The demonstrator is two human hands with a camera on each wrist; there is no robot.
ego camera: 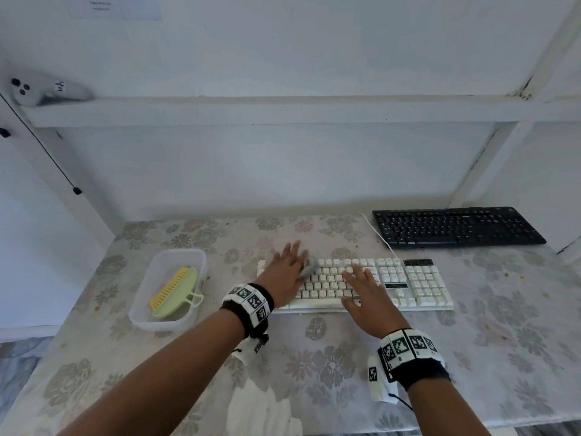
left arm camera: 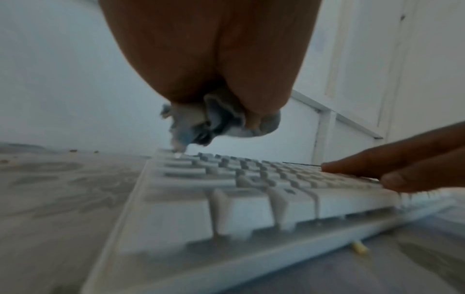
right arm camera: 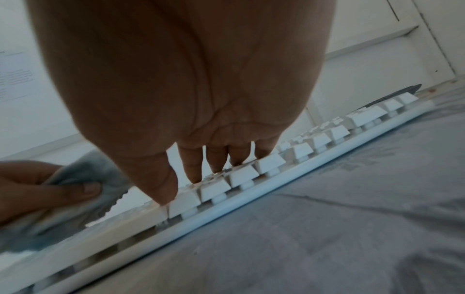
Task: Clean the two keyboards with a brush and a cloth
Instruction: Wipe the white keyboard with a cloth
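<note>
Gripping a grey cloth (ego camera: 309, 266) over the white keyboard (ego camera: 418, 286)'s left end, the left hand (ego camera: 286, 272) curls tight; the right hand (ego camera: 366, 297) presses straight fingers on its middle keys. The brush (ego camera: 174, 292) lies in a tub (ego camera: 163, 322) left of it; the black keyboard (ego camera: 457, 226) sits behind.

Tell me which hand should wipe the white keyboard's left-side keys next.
Left. The left hand already grips the cloth over the white keyboard's left end, while the right hand rests flat on the middle keys, probably steadying it.
</note>
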